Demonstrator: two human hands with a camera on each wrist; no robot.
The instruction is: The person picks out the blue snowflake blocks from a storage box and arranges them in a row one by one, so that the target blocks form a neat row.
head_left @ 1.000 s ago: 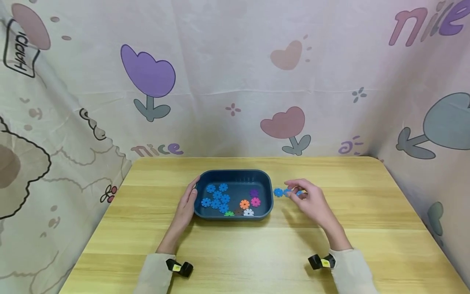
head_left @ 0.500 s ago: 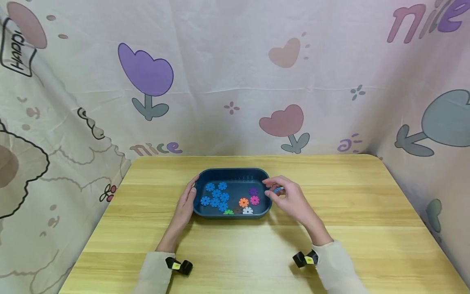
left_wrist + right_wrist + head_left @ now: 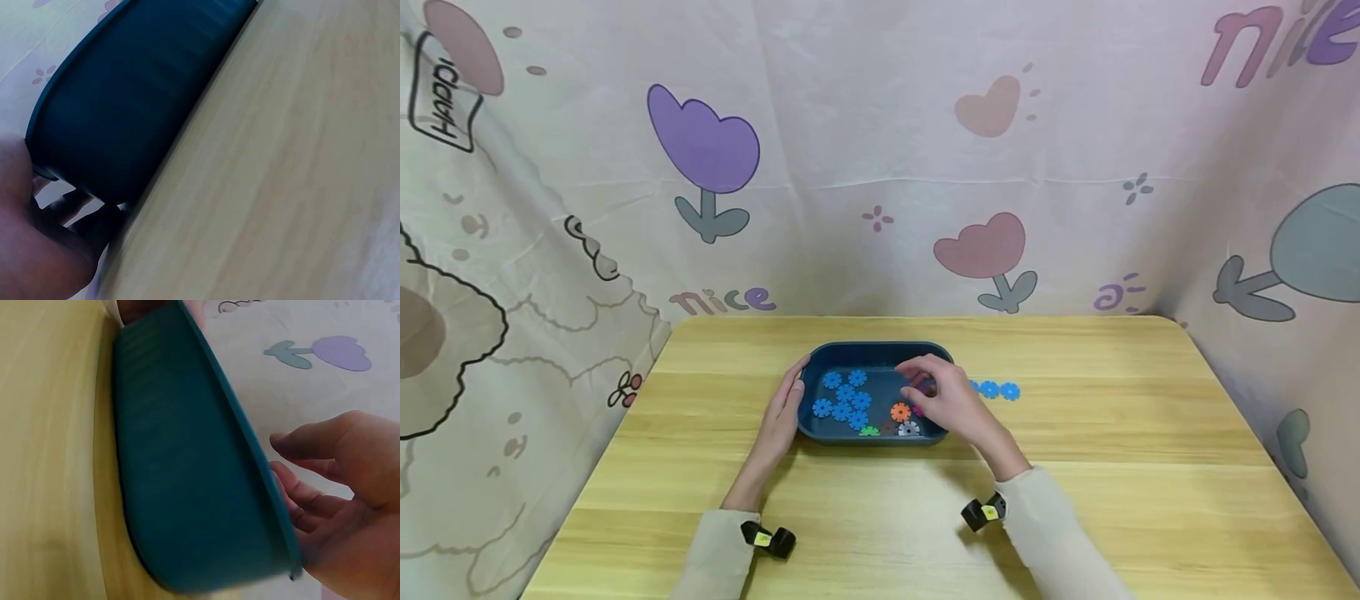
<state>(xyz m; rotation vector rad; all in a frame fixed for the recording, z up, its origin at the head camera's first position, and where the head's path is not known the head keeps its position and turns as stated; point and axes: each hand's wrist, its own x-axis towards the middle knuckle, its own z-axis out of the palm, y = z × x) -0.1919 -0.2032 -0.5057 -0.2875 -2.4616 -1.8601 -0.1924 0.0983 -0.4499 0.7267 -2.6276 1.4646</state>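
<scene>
The dark blue tray [image 3: 876, 439] stands on the table with several notched plastic discs inside. My left hand [image 3: 781, 421] lies along the tray's left end, fingers and thumb against the outer wall by the rim. Over the tray's right end is my right hand [image 3: 951, 400], fingers bent loosely, thumb and fingertips apart, nothing seen between them. It hides part of the purple and pink discs [image 3: 918, 411]. Blue discs [image 3: 846, 393] fill the tray's left side. An orange disc [image 3: 900, 412], a green one [image 3: 869, 431], a brown one [image 3: 888, 427] and a white one [image 3: 909, 428] lie nearer the front.
To the right of the tray, a row of blue discs [image 3: 990, 389] lies on the wooden table [image 3: 880, 517], partly hidden by the right hand. A patterned curtain [image 3: 820, 233] hangs behind the table and at both sides.
My right hand has left the blue discs at the table's right and moved leftward over the tray's right end. The left hand keeps its place at the tray.
</scene>
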